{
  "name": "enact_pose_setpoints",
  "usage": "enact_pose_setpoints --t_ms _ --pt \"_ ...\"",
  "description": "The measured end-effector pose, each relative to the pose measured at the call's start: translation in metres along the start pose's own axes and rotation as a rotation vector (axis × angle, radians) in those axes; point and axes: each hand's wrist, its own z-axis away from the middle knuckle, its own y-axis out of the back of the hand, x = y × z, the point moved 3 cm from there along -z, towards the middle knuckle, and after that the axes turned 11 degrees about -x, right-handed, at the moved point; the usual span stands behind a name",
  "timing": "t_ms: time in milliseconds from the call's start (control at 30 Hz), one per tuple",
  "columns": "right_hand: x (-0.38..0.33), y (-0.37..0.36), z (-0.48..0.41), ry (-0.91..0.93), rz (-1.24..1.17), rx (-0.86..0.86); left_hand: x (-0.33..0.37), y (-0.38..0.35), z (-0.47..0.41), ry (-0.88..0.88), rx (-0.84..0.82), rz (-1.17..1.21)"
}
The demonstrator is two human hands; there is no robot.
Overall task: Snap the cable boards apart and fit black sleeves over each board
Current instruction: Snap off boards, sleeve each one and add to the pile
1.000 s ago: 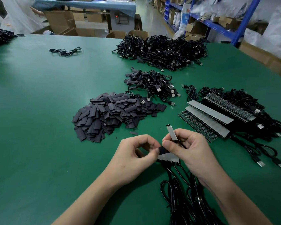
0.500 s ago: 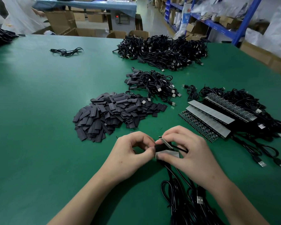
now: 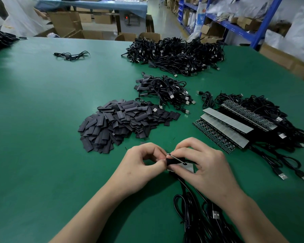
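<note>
My left hand (image 3: 142,165) pinches a black sleeve (image 3: 171,161) at its left end. My right hand (image 3: 202,165) grips a small cable board (image 3: 174,156) that lies partly inside that sleeve, its bare tip poking out at the upper left. Under my right fingers sits a short strip of joined boards (image 3: 185,167), whose cables (image 3: 197,213) trail down toward me. A heap of loose black sleeves (image 3: 119,121) lies just beyond my hands. Long panels of unsnapped boards (image 3: 225,127) rest to the right with their cables.
A bundle of sleeved cables (image 3: 165,92) lies behind the sleeve heap. A large cable pile (image 3: 175,53) sits farther back, and a single cable (image 3: 71,55) at the far left. Cardboard boxes and blue shelving stand beyond the green table (image 3: 42,120).
The board my right hand held upright has tipped down to the left, and the sleeve in my left hand has slid onto it. Both hands drew closer together.
</note>
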Motion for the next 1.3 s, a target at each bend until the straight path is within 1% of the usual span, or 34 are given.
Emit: enact_pose_setpoints --t_ms 167,300,400,467,567,667,733,900,1067,1300 --pt "0.002 -0.001 0.0 -0.014 -0.078 0.014 0.001 0.0 0.0 0.012 -0.029 0.05" --pt "0.003 0.001 0.0 -0.036 -0.206 0.064 0.005 -0.003 0.001 -0.03 -0.051 0.18" --pt "0.002 0.003 -0.001 -0.104 -0.357 0.095 0.007 -0.004 0.002 -0.068 -0.041 0.227" --pt "0.003 0.003 -0.001 -0.154 -0.479 0.107 0.008 -0.006 0.003 -0.095 -0.04 0.222" --pt "0.003 -0.001 -0.002 -0.212 -0.666 0.089 0.011 -0.011 0.003 -0.156 -0.026 0.13" --pt "0.0 -0.007 -0.003 -0.237 -0.854 0.057 0.014 -0.014 0.003 -0.211 0.011 0.074" --pt "0.0 -0.009 -0.004 -0.259 -0.931 0.035 0.015 -0.013 0.004 -0.247 0.045 0.065" --pt "-0.002 -0.01 -0.005 -0.286 -1.008 -0.025 0.016 -0.016 0.004 -0.28 0.128 0.049" --pt "-0.008 -0.006 -0.006 -0.248 -1.097 -0.063 0.017 -0.017 0.005 -0.309 0.162 -0.016" --pt "-0.001 -0.011 -0.004 -0.24 -1.084 -0.089 0.02 -0.022 0.006 -0.353 0.232 -0.155"
